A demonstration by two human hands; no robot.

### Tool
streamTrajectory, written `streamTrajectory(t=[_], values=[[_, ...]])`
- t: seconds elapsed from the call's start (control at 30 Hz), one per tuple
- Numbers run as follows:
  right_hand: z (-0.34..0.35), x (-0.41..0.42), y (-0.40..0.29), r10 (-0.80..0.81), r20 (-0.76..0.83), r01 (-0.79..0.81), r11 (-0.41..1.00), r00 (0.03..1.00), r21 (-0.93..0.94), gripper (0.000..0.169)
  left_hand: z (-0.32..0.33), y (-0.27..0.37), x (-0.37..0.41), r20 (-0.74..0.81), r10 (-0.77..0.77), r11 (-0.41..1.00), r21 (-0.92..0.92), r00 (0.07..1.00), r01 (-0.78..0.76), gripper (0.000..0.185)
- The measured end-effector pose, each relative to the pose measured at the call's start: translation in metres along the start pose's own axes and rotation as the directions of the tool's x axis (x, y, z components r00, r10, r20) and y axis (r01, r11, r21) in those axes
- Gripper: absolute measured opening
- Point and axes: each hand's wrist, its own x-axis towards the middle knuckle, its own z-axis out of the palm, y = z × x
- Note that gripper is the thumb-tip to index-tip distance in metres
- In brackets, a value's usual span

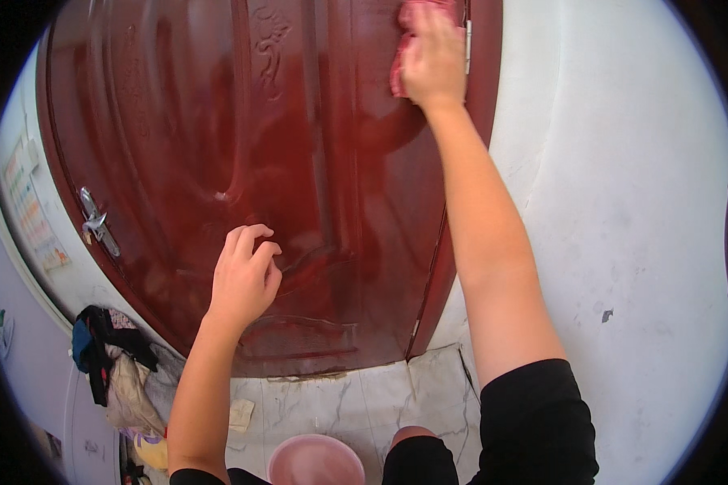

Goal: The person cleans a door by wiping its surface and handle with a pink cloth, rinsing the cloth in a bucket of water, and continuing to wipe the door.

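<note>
My right hand (435, 63) is pressed flat on a red cloth (400, 70) against the upper right part of a glossy dark red panelled door (279, 157), close to a metal hinge (468, 47). The hand looks slightly blurred. My left hand (247, 273) is raised in front of the lower middle of the door, fingers loosely curled and apart, holding nothing; whether it touches the door I cannot tell. A metal door handle (99, 223) is on the door's left side.
A pink basin (315, 445) stands on the marbled floor tiles (327, 400) below the door. A heap of clothes (127, 370) hangs at the lower left, beside a pale cabinet (30, 339). A white wall (613, 200) runs along the right.
</note>
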Motion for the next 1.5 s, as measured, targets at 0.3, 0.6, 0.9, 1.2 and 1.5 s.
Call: streamTrajectory(t=[0.3, 0.6, 0.9, 1.2, 1.5], values=[[0.044, -0.037, -0.055, 0.045, -0.263, -0.046, 0.999, 0.964, 0.003, 0.064, 0.002, 0.011, -0.018, 0.01, -0.019, 0.998, -0.055, 1.0, 0.02, 0.022], [-0.015, -0.092, 0.008, 0.084, 0.086, -0.089, 0.995, 0.993, 0.051, 0.056, 0.009, 0.038, -0.064, 0.059, -0.032, 0.993, -0.109, 0.998, 0.038, 0.022], [0.041, -0.176, -0.106, -0.001, 0.022, -0.001, 0.999, 1.0, 0.054, 0.073, 0.033, 0.046, -0.131, 0.115, -0.196, 0.961, -0.174, 0.974, 0.214, 0.025], [0.0, -0.219, 0.0, 0.045, -0.083, -0.044, 0.999, 0.996, 0.015, 0.066, 0.043, 0.066, -0.207, 0.209, -0.281, 0.914, -0.238, 0.936, 0.328, 0.026], [0.029, -0.261, -0.15, -0.232, 0.156, 0.207, 0.965, 0.96, 0.161, 0.072, 0.079, 0.078, -0.251, 0.18, -0.309, 0.875, -0.331, 0.934, 0.353, 0.03]])
